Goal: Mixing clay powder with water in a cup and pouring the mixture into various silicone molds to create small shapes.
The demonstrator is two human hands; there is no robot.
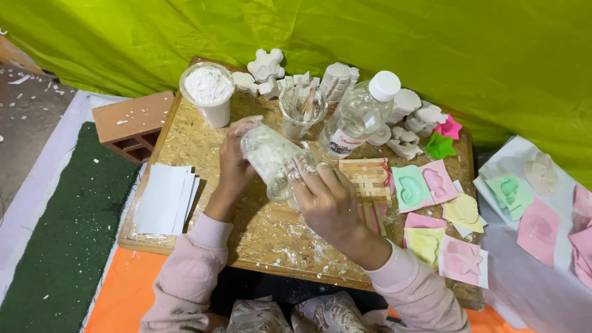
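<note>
- Low chipboard table (203,246) is sitting on orange matting, dusted with white powder, with a lime-green cloth (370,43) hanging behind.
- Nearest: pink sleeves are reaching in from the bottom edge.
- Right hand (327,200) is closing over the mouth end of a clear plastic cup (274,163) — fingers curled on its rim, whitened with powder.
- Left hand (234,160) is cupping the cup's base, fingers wrapped round it; the cup is lying tilted between both hands above the table's middle, its inside smeared white.
- Left of the hands, a stack of white cards (163,197) is lying at the table edge.
- Right of the hands, a small slatted wooden rack (369,179), then pink, green and yellow moulds (425,185).
- Farther back: a cup of white powder (208,92), a clear cup holding sticks (301,111), a clear bottle with a white cap (361,114).
- Farthest: white plaster casts (336,80) along the back edge; a red brick (132,123) off the left corner.
</note>
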